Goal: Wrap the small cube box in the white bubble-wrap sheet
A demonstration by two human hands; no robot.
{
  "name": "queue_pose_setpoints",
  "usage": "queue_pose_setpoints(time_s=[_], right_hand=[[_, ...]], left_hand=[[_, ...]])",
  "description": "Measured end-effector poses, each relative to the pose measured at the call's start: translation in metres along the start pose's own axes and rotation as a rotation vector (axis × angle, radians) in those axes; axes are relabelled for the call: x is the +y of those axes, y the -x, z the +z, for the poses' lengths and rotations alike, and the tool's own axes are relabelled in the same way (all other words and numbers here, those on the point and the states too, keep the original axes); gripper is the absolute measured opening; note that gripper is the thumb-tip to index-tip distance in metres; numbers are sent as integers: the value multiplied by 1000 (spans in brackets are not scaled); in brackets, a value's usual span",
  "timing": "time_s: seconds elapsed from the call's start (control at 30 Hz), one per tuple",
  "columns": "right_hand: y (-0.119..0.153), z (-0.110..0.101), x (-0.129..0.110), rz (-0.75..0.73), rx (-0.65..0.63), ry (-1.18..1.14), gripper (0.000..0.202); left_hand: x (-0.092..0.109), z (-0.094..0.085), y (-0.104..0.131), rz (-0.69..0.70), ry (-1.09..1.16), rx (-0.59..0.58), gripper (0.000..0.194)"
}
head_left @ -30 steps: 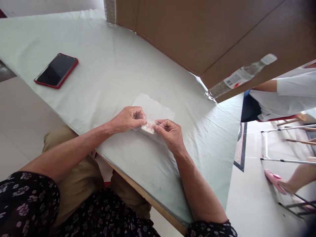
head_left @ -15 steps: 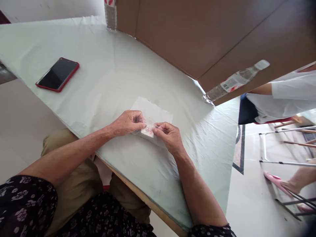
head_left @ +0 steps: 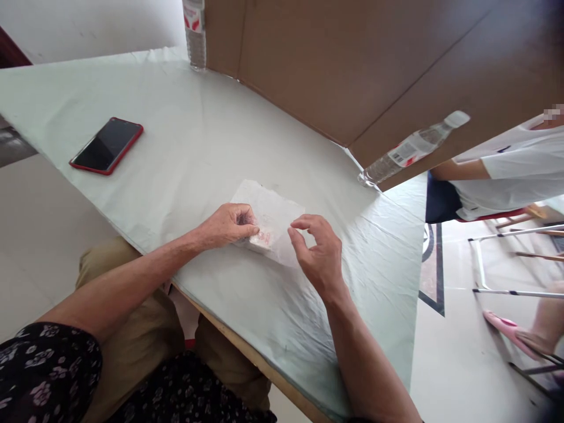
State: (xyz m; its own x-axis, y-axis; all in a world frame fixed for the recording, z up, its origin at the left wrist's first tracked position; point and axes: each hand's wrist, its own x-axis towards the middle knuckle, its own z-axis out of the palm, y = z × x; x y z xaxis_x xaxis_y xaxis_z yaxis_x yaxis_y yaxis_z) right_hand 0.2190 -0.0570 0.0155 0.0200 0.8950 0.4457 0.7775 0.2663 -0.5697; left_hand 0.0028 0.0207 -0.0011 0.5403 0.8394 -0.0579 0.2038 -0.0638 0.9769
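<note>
Pinches the near-left part of a small packet (head_left: 263,238), white with red print, between thumb and fingers of the left hand (head_left: 231,226). Lies on a white sheet (head_left: 268,202), this packet, toward the sheet's near edge, on the pale green cloth (head_left: 189,153). Just beside the sheet's right side, curves the right hand (head_left: 321,252), thumb and forefinger tips almost meeting (cannot tell if on something thin). Well apart to the left, a dark-screened phone (head_left: 107,145) in a red case. Beyond, a brown cardboard panel (head_left: 308,64) with a clear bottle (head_left: 409,153) at its right and another bottle (head_left: 194,35) at its left. At far right, a person in a white sleeve (head_left: 515,164).
</note>
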Motion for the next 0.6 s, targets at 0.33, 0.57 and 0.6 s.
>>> queue_pose_setpoints(time_s=[0.33, 0.57, 0.6], right_hand=[[15, 22, -21, -404, -183, 315, 18], [13, 24, -19, -410, -202, 356, 20], [14, 25, -20, -413, -205, 375, 20]], left_hand=[[-3, 2, -2, 18, -8, 36, 21], [11, -8, 6, 2, -126, 45, 21], [13, -13, 9, 1, -160, 42, 24]])
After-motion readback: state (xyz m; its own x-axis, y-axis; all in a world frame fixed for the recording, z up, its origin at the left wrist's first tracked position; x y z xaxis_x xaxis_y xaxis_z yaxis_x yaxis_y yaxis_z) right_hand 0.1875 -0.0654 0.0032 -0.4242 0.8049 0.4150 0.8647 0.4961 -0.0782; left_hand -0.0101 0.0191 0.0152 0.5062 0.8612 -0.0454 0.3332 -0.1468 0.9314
